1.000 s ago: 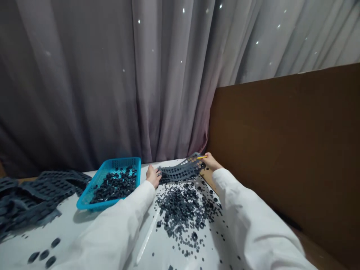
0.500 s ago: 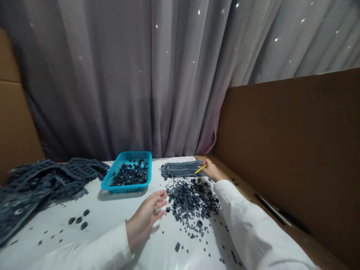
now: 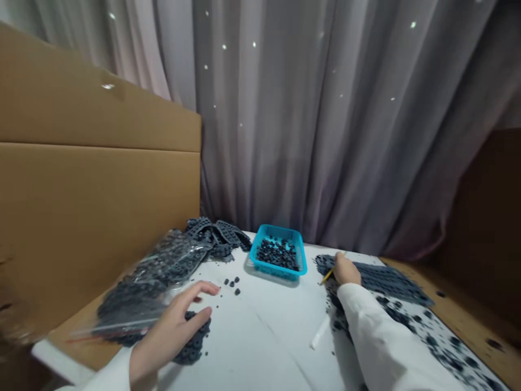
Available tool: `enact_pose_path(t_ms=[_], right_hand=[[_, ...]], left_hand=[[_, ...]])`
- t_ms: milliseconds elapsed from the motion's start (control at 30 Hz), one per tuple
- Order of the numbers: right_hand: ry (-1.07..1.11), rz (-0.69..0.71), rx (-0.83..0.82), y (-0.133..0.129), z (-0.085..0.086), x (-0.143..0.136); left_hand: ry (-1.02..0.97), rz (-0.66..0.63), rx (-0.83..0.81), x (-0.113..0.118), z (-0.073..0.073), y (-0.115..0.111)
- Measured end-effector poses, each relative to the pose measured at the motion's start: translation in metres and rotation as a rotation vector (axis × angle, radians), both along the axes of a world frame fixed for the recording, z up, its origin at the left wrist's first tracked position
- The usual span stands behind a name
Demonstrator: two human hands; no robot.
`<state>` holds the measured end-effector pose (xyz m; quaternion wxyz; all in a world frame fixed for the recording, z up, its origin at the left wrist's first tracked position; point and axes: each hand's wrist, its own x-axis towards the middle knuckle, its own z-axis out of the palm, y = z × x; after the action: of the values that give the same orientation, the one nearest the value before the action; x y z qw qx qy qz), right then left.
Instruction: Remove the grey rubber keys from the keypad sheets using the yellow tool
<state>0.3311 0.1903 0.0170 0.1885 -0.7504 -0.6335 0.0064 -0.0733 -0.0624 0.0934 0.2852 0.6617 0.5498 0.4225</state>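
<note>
My left hand [image 3: 175, 328] is open, thumb and fingers apart. It hovers over a small dark perforated rubber piece [image 3: 191, 347] at the table's near left, partly hiding it; whether they touch I cannot tell. My right hand [image 3: 347, 269] is closed around a thin yellow stick [image 3: 326, 277] that looks like a pencil, slanting down to the left. Under and beside this hand lies a long dark grey perforated strip [image 3: 393, 282]. Small dark rubber bits [image 3: 443, 347] are scattered in front of the strip, partly hidden by my right sleeve.
A blue basket [image 3: 302, 260] of small dark pieces stands mid-table. At left lie a clear plastic bag [image 3: 158, 271] full of dark pieces and a heap of perforated strips [image 3: 220, 236]. Cardboard walls [image 3: 97, 190] rise at both sides. A white stick [image 3: 320, 332] lies near my right sleeve.
The view has swung left, bringing the plastic bag into sight. My left hand has moved left, away from the loose bits. My right hand has shifted to the strip's left part, still holding the yellow stick.
</note>
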Motion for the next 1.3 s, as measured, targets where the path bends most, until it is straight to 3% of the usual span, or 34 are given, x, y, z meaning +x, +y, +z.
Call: enact_pose_path(t_ms=[100, 133, 200, 267, 333, 467, 567, 700, 767, 867, 967, 1100, 1200, 1300], right_hand=[[-0.017, -0.041, 0.021, 0.004, 0.005, -0.003], [-0.020, -0.045, 0.029, 0.004, 0.006, -0.004], [-0.030, -0.046, 0.039, 0.003, 0.008, -0.006], [-0.011, -0.043, 0.066, 0.000, 0.012, -0.007], [0.111, -0.029, 0.157, -0.005, 0.017, -0.009], [0.359, 0.085, 0.324, -0.023, 0.027, -0.027], [0.607, 0.333, 0.313, -0.054, 0.031, -0.058], [0.999, 0.660, 0.045, -0.126, 0.028, -0.113], [1.143, 0.751, -0.145, -0.165, 0.026, -0.139], [1.199, 0.858, -0.349, -0.215, 0.022, -0.169], [1.225, 0.915, -0.332, -0.248, 0.025, -0.184], [1.204, 0.872, -0.119, -0.277, 0.039, -0.177], [1.112, 0.764, -0.070, -0.290, 0.047, -0.158], [1.042, 0.696, -0.042, -0.289, 0.044, -0.143]], left_hand=[[0.402, 0.148, 0.213, -0.061, -0.003, -0.004], [0.477, 0.139, 0.218, -0.075, -0.003, -0.007], [0.573, -0.030, 0.165, -0.094, -0.006, -0.016], [0.605, -0.219, 0.085, -0.100, -0.016, -0.025], [0.604, -0.280, 0.025, -0.100, -0.034, -0.031], [0.586, -0.094, -0.018, -0.094, -0.068, -0.027], [0.562, -0.056, -0.055, -0.093, -0.073, -0.011], [0.585, -0.114, -0.133, -0.093, -0.056, 0.016], [0.563, -0.216, -0.209, -0.087, -0.042, 0.027], [0.373, -0.369, -0.229, -0.065, -0.013, 0.031], [0.130, -0.415, -0.170, -0.029, 0.024, 0.014], [-0.025, -0.471, -0.112, 0.019, 0.060, -0.031], [-0.061, -0.417, -0.023, 0.044, 0.058, -0.050], [-0.133, -0.410, 0.012, 0.061, 0.029, -0.034]])
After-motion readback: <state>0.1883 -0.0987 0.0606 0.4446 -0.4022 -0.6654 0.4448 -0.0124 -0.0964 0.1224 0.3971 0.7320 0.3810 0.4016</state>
